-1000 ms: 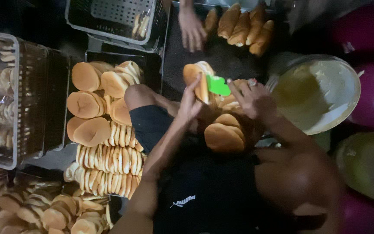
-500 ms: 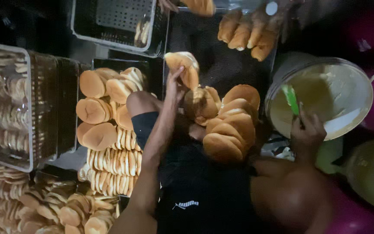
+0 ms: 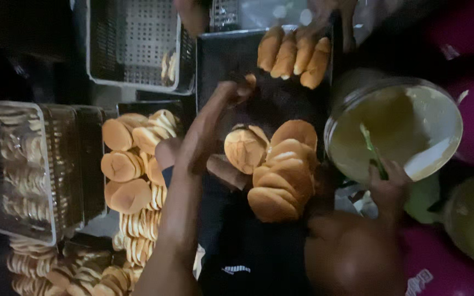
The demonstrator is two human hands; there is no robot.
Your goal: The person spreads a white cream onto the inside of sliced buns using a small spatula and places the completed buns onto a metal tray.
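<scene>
Left hand [image 3: 231, 93] stretched far over the dark tray [image 3: 220, 60], fingers curled around a small bun piece [image 3: 250, 81]. Right hand [image 3: 388, 183] grips a green spatula [image 3: 373, 151], blade dipped in the cream bowl [image 3: 440, 104] at right. Stacked buns [image 3: 281, 175] lie near, between both arms; more buns [image 3: 294, 52] far on tray.

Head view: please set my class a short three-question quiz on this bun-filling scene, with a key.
1. True or false: the right hand dips a green spatula into the bucket.
2. Where is the left hand? A over the dark tray; B inside the crate.
3. Fill in: a pile of ___ lies between the arms.

Key: 1 true; 2 A; 3 buns.
</scene>
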